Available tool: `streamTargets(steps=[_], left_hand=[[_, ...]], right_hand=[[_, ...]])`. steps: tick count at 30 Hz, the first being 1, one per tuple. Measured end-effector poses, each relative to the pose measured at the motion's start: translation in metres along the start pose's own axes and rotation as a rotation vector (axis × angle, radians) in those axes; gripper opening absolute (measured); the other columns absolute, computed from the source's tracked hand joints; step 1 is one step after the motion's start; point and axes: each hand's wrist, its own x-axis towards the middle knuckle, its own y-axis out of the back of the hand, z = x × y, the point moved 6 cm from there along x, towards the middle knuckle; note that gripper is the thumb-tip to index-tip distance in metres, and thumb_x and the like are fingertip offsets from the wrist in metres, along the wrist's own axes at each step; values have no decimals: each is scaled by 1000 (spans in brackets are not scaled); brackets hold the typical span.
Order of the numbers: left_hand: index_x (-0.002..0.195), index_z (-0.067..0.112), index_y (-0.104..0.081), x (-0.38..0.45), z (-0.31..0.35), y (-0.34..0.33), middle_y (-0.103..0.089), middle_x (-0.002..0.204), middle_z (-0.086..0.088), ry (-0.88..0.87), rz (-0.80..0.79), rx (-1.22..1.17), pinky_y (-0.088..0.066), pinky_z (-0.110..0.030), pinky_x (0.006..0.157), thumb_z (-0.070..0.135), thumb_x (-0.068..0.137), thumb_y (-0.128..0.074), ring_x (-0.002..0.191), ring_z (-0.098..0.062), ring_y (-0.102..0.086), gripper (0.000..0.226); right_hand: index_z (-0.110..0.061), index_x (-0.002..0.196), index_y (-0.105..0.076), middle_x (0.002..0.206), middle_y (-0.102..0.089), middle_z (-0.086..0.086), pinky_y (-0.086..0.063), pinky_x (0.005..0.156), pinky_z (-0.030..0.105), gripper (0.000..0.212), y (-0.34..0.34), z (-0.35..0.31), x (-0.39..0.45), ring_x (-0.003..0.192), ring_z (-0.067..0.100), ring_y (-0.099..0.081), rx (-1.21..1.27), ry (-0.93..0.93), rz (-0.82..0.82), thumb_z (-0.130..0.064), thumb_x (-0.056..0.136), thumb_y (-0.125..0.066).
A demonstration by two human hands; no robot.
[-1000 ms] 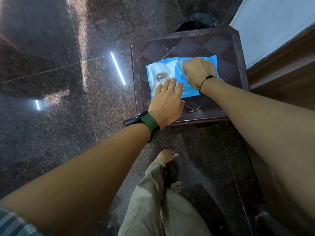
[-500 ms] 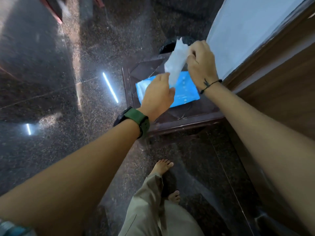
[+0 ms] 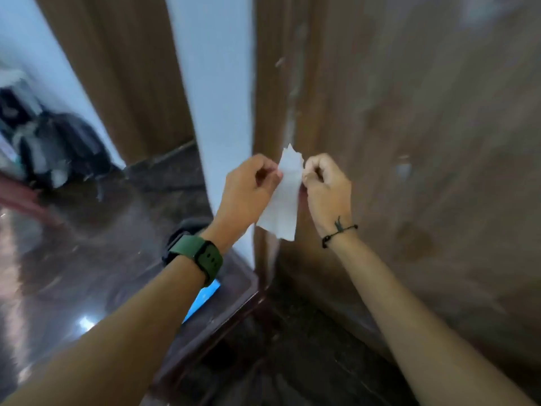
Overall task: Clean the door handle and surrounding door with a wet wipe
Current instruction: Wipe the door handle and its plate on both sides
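Both hands, left hand (image 3: 248,186) and right hand (image 3: 325,186), now pinch one white wet wipe (image 3: 285,197) at chest height before the brown door (image 3: 409,142), lifted clear of the blue wipe pack (image 3: 205,297) on the stool below; wiping not begun, handle unseen.

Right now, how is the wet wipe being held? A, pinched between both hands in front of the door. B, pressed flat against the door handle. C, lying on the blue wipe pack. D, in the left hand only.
A: the left hand and the right hand each pinch an edge of the white wet wipe, which hangs between them in front of the brown door; no handle is clearly visible.
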Motion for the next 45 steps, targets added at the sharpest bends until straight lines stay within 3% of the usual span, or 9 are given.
streamTargets(steps=[6,11,16,21,25,28,36,41,45], left_hand=[[74,23,-52,0,147,-124,-57,71,6,-189,-262,-202,-40,-9,58,13,86,-53,62,2,-49,16],[92,17,-59,-23,236,-208,-68,92,-6,-262,-448,-367,-53,-40,80,3,83,-53,87,-22,-62,17],[84,27,-62,-44,291,-266,-67,86,-1,-318,-694,-521,-51,-28,78,-4,82,-51,83,-13,-62,34],[74,29,-63,-44,323,-305,-64,77,6,-300,-817,-653,-45,-6,60,-10,80,-49,72,-3,-57,42],[73,30,-64,-32,328,-337,-66,75,6,-302,-858,-668,-51,-13,63,-10,80,-51,69,-5,-63,43],[72,27,-64,-37,328,-366,-66,74,4,-290,-905,-653,-52,-19,65,-10,81,-49,62,-7,-62,41],[103,7,-64,-84,359,-443,-66,107,-10,-610,-953,-363,-48,-24,81,-4,84,-49,94,-18,-60,27],[110,7,-59,-96,364,-480,-64,109,-15,-782,-1051,-58,-50,-35,84,4,84,-52,100,-29,-60,27],[96,5,-61,-101,362,-487,-66,93,-19,-821,-1064,95,-54,-41,71,0,80,-51,84,-36,-63,19]], right_hand=[[-12,76,-50,69,-50,-4,-41,61,29,17,182,-21,-10,64,12,-44,77,-35,402,1,85,-45],[-24,98,-55,82,-59,-11,-49,70,15,21,287,-38,-33,70,-7,-54,-49,32,506,-6,86,-58],[-19,97,-61,79,-61,-9,-45,56,4,20,363,-42,-54,65,-3,-54,-284,-7,715,-3,84,-60],[-9,90,-67,87,-68,7,-53,69,28,11,422,-36,-65,76,19,-62,-430,-116,973,-3,83,-61],[-13,89,-72,99,-66,6,-44,67,8,23,461,-37,-76,80,12,-58,-518,-140,1191,2,82,-57],[-12,96,-72,101,-61,1,-45,81,19,27,485,-35,-91,88,11,-56,-549,-189,1302,2,84,-52],[-1,114,-63,121,-53,12,-31,81,5,30,536,2,-90,100,19,-52,-832,-309,1183,3,87,-51],[1,123,-54,126,-50,19,-44,89,34,37,554,32,-51,110,34,-52,-1123,-307,973,3,87,-50],[0,114,-61,102,-61,23,-53,60,43,36,552,48,-51,97,42,-57,-1231,-290,1060,8,79,-56]])
